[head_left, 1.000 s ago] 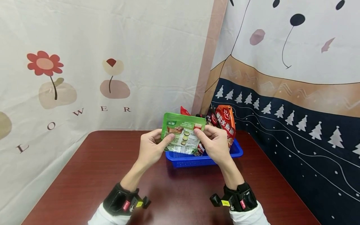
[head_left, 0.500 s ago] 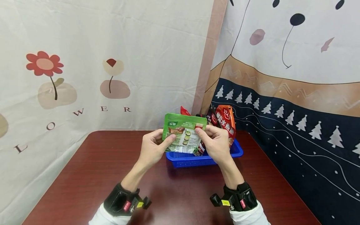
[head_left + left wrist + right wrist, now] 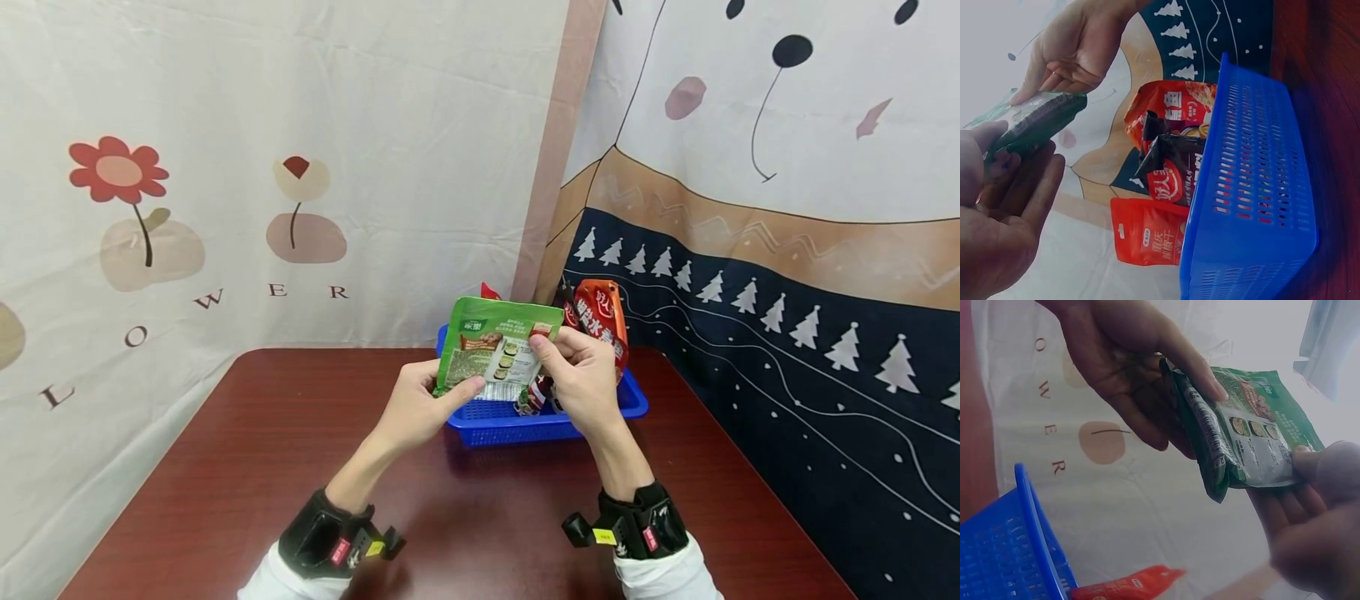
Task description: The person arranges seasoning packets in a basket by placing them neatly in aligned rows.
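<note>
A green seasoning pouch [image 3: 480, 350] with printed text, small food pictures and a barcode is held up between both hands, overlapping the basket in the head view. My left hand [image 3: 423, 404] pinches its lower left corner, thumb on the printed face and fingers behind. On the other side my right hand [image 3: 585, 379] pinches the right edge near the top, thumb in front. The right wrist view shows the pouch [image 3: 1247, 431] from its barcode end, a thumb pressed on its face from either side.
Behind the hands, a blue plastic basket [image 3: 517, 435] stands on the dark red table [image 3: 315, 392]. Upright in it are an orange-red packet [image 3: 602, 317], a black packet [image 3: 1172, 159] and a red packet [image 3: 1147, 231]. Printed cloths hang behind and on the right.
The pouch has shifted slightly right and tilted, its right side higher. My left hand has slid down to its lower left corner, while my right hand keeps its pinch.
</note>
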`<state>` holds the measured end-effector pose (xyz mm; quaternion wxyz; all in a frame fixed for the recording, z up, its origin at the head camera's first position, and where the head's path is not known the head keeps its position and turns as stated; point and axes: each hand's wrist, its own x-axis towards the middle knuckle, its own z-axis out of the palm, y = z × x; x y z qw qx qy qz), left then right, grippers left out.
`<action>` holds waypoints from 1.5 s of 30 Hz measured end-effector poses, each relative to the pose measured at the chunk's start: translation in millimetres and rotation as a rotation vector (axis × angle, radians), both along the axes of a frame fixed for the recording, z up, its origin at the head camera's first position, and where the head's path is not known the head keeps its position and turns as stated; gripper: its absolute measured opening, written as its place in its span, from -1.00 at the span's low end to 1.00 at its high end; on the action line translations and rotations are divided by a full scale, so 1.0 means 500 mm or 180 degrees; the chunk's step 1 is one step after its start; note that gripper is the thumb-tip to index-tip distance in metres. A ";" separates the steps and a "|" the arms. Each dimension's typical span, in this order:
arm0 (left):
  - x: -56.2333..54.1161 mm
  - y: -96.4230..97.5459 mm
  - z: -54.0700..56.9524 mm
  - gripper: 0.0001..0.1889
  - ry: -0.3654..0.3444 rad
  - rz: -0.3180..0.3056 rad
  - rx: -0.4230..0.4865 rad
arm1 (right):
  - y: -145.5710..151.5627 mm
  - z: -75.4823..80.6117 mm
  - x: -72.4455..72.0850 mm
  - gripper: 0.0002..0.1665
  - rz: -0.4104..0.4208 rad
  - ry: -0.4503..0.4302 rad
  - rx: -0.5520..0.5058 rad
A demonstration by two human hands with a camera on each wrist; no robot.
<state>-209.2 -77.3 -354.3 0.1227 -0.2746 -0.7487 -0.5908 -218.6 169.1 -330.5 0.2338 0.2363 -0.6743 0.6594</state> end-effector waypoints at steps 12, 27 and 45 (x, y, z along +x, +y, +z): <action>0.004 0.007 0.000 -0.85 0.0418 0.0464 0.0233 | -0.006 0.009 0.001 -0.62 0.0247 -0.0306 -0.0089; -0.025 0.000 -0.023 -0.67 0.2773 0.1775 -0.0496 | -0.049 0.025 0.080 -0.18 0.0443 -0.0209 0.0214; -0.031 0.015 -0.034 -0.79 0.3861 0.2738 -0.1216 | -0.083 0.018 0.102 -0.01 0.0391 -0.0512 0.0216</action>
